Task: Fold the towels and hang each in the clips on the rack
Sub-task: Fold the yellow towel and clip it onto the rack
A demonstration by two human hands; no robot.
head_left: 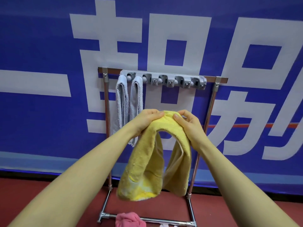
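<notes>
Both hands pinch the fold of the yellow towel [155,154]: left hand [146,121] and right hand [188,124] clamped on its top, held in front of the rack [211,102], halves hanging. Keep the fold narrow and tight, then push it up into the third clip [161,81], next to two grey towels [128,104]. Pink towel [129,220] at the bottom edge is cut off. Clip grip mechanism hard to make out.
</notes>
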